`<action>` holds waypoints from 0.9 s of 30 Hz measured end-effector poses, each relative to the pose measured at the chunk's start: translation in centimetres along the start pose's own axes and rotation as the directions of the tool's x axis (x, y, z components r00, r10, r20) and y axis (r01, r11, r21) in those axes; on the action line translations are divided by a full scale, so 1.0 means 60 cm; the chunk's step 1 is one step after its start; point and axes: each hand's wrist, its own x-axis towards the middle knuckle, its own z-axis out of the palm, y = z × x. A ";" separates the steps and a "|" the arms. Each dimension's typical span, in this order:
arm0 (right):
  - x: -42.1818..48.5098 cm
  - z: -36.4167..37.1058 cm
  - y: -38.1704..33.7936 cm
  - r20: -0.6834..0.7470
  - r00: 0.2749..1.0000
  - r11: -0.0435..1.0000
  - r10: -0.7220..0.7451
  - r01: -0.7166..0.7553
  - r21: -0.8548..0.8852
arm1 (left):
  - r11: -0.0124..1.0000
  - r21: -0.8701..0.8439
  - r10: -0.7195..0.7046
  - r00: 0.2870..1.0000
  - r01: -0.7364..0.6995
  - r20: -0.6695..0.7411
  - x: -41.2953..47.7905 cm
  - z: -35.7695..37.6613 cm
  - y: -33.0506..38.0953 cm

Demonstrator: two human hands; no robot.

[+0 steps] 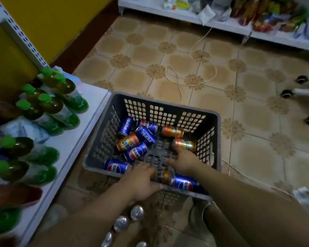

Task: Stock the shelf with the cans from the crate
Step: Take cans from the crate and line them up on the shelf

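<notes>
A grey slatted crate (210,122) stands on the tiled floor and holds several blue Pepsi cans (145,136) and orange cans (172,131) lying on their sides. My left hand (141,182) reaches over the near rim and grips an orange can (163,176) between fingers and thumb. My right hand (185,162) is inside the crate with fingers stretched out, the fingertips touching another orange can (185,144). The white shelf (75,138) runs along the left. Several upright cans (137,213) with silver tops stand under my left forearm.
Green-capped bottles (52,104) crowd the left shelf. A thin cord (178,82) loops over the floor beyond the crate. A far shelf (221,24) holds snack packets. Black casters (286,94) sit at the right. My knee (212,220) is beside the crate.
</notes>
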 end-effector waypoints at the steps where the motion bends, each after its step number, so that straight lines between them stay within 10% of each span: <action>1: 0.028 0.015 0.013 0.031 0.999 1.000 0.014 -0.014 -0.006 | 1.000 0.002 -0.002 1.000 0.002 0.007 0.024 0.008 -0.011; 14: 0.215 0.188 0.094 0.388 0.906 0.979 0.171 -0.110 -0.174 | 0.993 0.115 -0.024 0.985 0.004 0.172 0.143 0.064 -0.087; 27: 0.058 0.045 0.026 -0.180 0.981 0.993 -0.073 0.088 0.077 | 0.996 0.020 -0.086 0.996 0.087 -0.019 0.076 0.034 -0.077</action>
